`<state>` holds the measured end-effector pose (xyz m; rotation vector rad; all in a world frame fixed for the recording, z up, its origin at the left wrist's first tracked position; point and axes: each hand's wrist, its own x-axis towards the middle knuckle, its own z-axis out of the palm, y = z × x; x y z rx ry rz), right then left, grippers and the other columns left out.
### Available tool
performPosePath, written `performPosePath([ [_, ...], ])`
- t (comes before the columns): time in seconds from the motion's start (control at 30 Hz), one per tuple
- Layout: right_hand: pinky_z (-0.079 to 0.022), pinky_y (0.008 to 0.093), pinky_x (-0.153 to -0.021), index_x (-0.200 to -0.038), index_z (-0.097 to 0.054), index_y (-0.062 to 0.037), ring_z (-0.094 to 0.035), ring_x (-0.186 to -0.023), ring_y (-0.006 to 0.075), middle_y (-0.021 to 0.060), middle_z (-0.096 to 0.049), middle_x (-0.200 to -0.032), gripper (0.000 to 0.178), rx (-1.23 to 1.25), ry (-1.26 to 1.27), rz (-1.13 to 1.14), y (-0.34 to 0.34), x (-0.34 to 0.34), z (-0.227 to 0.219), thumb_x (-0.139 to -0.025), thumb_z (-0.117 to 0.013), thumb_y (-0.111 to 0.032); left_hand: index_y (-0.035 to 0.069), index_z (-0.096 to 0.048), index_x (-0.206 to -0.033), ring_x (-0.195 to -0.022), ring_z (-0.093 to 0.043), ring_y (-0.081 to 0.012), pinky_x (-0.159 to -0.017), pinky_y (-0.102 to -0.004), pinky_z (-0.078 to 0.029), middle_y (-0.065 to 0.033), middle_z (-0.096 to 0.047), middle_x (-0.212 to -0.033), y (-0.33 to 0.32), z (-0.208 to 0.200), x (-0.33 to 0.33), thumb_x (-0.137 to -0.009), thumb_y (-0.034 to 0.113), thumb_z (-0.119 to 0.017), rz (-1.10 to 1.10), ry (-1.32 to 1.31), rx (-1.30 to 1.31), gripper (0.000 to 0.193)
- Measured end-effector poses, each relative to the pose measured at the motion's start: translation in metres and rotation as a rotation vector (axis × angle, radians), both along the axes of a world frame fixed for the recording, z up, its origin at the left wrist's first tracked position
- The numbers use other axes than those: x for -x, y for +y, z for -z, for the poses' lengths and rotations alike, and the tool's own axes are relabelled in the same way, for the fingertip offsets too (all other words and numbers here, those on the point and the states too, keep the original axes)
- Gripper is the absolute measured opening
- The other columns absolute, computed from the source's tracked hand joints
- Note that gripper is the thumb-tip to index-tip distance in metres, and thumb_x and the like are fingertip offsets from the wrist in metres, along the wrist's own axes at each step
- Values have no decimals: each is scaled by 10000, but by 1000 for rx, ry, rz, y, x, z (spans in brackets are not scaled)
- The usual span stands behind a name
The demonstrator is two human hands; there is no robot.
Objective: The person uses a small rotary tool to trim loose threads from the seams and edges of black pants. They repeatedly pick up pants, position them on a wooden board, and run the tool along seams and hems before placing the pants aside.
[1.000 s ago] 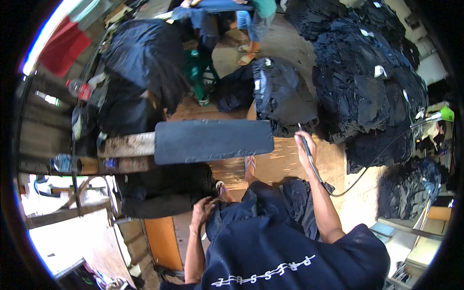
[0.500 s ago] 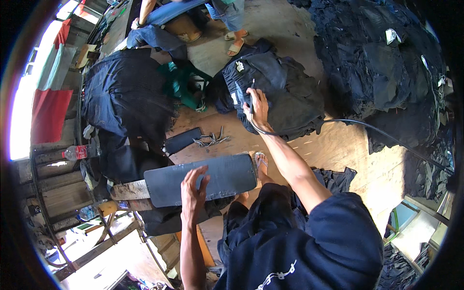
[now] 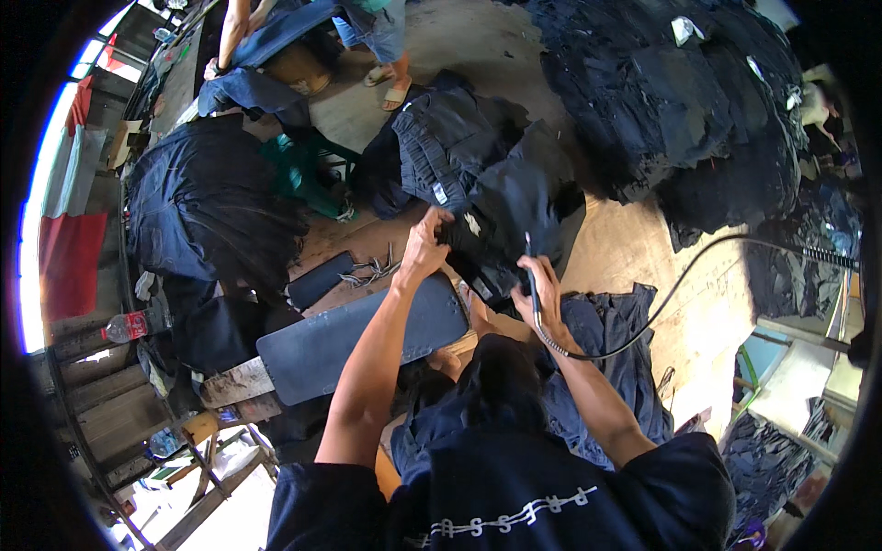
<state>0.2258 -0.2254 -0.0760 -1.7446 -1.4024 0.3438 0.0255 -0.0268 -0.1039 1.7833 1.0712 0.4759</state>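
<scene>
In my right hand [image 3: 544, 292] is a slim pen-shaped handpiece [image 3: 535, 298], its tip pointing up and away from me. From its back end a black flexible shaft [image 3: 684, 275] curves off to the right. My left hand [image 3: 423, 246] is closed on the edge of a dark garment [image 3: 480, 241], which hangs between both hands and is partly blurred. Behind it lies a pile of folded dark trousers [image 3: 450, 138] with gathered waistbands. Below my left forearm is a long padded grey board [image 3: 358, 340] on a wooden beam [image 3: 237, 381].
A dark cloth heap [image 3: 207, 202] lies left, beside a green stool [image 3: 299, 170]. At the far left another person's arm [image 3: 234, 32] rests on denim. Big dark cloth stacks [image 3: 680, 101] stand at the far right. A bottle [image 3: 127, 326] sits by the left wall.
My left hand has left the padded board and taken hold of a garment at the pile. My right hand, with the handpiece, has come back toward me, and the garment has come nearer too.
</scene>
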Motion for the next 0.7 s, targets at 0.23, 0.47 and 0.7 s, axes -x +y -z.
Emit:
performPosePath([
  [0.23,-578,472,-861,-1210,-708,-80,-689,-968,434,202,-670,-1101,544,-37,136,-20,-91,150,-36,-693,-769,79,34,-792,-1160,-1058,-783,-359,-921,-418,-595,-206,-808,-1079,-31,8,82,-712,-191,-545,132,-179,-202,559],
  [0.47,-571,499,-878,-1198,-681,-89,-678,-967,430,182,-643,-1061,527,-42,66,-193,-70,246,-59,-703,-760,76,52,-798,-1247,-1156,-769,-415,-1045,-415,-596,-235,-792,-1237,-48,-12,128,-727,-164,-520,133,-86,-401,628],
  [0.7,-586,482,-910,-1201,-667,-39,-713,-982,404,186,-690,-1076,442,-127,129,209,-88,171,-51,-768,-727,27,92,-817,-1232,-1017,-772,-428,-955,-449,-619,-242,-799,-1171,-45,1,155,-716,-113,-581,47,122,-495,603],
])
